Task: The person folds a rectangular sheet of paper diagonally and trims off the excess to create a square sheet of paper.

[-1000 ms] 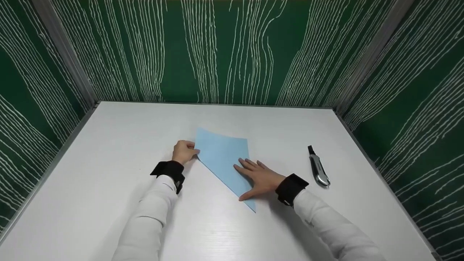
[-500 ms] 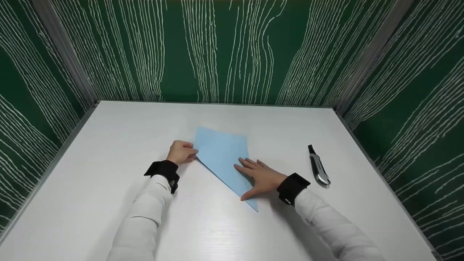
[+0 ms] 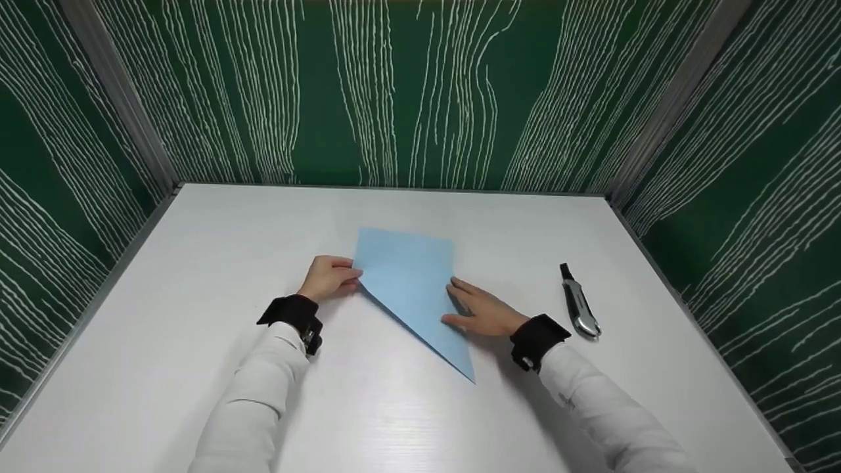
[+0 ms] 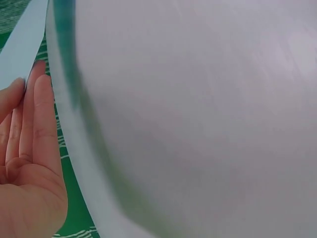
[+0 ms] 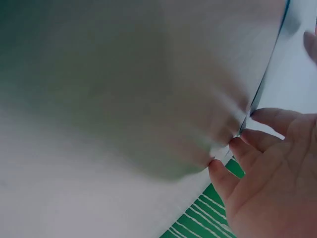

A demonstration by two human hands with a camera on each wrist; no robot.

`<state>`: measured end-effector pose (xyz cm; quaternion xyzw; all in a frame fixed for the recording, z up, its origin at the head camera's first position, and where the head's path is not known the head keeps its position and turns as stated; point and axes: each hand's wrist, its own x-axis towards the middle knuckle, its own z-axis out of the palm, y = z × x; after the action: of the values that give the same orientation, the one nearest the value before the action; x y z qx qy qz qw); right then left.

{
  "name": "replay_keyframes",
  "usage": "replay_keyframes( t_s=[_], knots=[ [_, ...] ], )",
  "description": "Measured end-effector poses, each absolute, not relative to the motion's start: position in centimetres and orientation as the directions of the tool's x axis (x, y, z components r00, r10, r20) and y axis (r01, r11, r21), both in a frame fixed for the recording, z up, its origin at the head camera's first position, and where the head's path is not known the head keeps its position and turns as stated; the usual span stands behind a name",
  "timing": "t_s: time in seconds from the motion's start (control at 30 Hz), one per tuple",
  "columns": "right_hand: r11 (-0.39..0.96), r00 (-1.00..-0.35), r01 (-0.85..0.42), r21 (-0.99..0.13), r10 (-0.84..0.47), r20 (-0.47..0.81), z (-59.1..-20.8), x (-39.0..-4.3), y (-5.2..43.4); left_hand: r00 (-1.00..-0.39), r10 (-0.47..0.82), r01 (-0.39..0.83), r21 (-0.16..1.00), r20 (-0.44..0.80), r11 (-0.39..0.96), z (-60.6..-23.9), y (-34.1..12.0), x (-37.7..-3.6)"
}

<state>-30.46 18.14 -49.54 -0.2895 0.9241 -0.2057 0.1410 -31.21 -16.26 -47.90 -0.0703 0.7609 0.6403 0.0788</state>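
Folding blue paper [image 3: 407, 282] lying mid-table, both hands at its edges.
Right hand [image 3: 485, 310] touches the right edge with loosely curved fingers; left hand [image 3: 328, 277] pinches the left corner. Best to keep the edges aligned and press flat before creasing. Utility knife [image 3: 578, 303] lies to the right on white table [image 3: 197, 263]; green patterned walls [image 3: 420, 85] behind.

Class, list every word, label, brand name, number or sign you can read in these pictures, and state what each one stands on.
No text can be read anywhere.
Blue paper: plain, no print.
Utility knife: no marking can be made out; too small to tell.
Right sleeve: a small dark mark near the cuff, too small to read.
Green walls: only white wavy lines, no letters.
Both wrist views are blurred and show no writing.
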Motion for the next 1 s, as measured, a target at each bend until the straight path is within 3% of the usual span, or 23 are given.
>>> replay_keyframes(
  t_s=[0.4,0.73,1.0],
  knots=[
    [0.612,-0.912,-0.261,-0.746,-0.409,-0.016,-49.2,-32.3,18.7,-0.989,0.044,-0.132,0.979,-0.14,0.154,-47.9,-16.1,-31.5],
    [0.366,-0.952,0.054,-0.929,-0.262,-0.158,-49.1,-33.2,18.6,-0.987,0.085,-0.13,0.986,-0.139,0.106,-47.7,-15.9,-31.5],
    [0.283,-0.946,0.059,-0.957,-0.29,-0.144,-49.0,-33.7,19.1,-0.983,0.119,-0.125,0.983,-0.141,0.132,-47.8,-16.2,-31.6]
  ],
)
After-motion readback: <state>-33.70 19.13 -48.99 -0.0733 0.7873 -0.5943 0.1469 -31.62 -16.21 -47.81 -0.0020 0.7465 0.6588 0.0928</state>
